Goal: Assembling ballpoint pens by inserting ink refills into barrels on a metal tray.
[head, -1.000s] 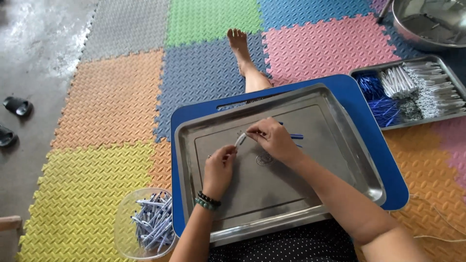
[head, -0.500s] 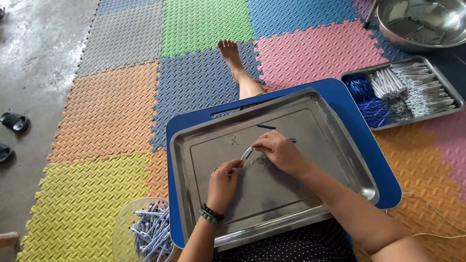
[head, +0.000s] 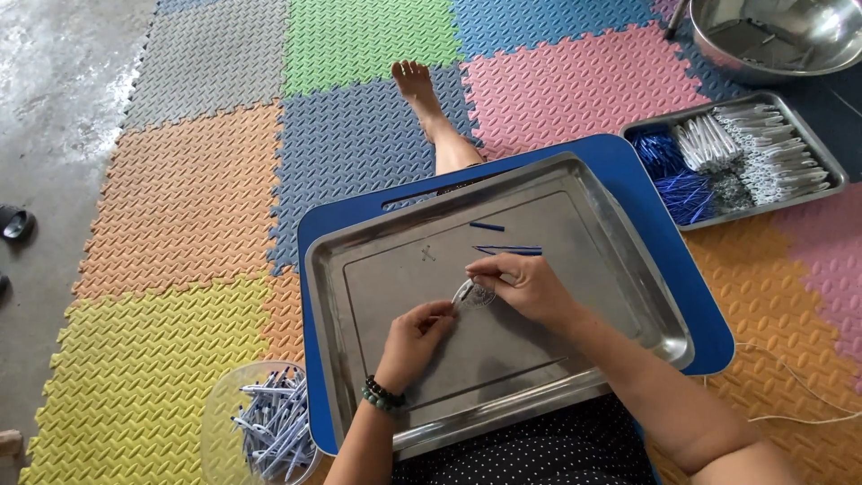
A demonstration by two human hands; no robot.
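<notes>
Left hand: the left hand (head: 415,334) is pinching the near end of a small pale pen part (head: 461,294), fingertips closed narrowly on it — holding it low over the tray, likely so a dropped piece would be landing on metal.
Right hand: the right hand (head: 525,286) is curling over the far end of the same part, thumb and fingers closing on it; whether it is gripping a second piece too, I cannot tell.
Pen part: it is sitting between the two hands, just above the middle of the steel tray (head: 620,233), too small to make out in detail.
Tray: it is resting on a blue lap board (head: 628,157), giving a flat walled surface right in front of the person.
Blue refills: a few thin blue refills (head: 508,250) are lying on the tray just beyond the right hand — seemingly kept within easy reach.
Clear bowl: a clear bowl of pens (head: 267,422) is standing beside the left forearm, on the foam mat (head: 180,198).
Parts tray: a second steel tray (head: 745,157) of sorted blue and white pieces is lying well off to the right.
Steel basin: a steel basin (head: 777,31) is standing beyond it.
</notes>
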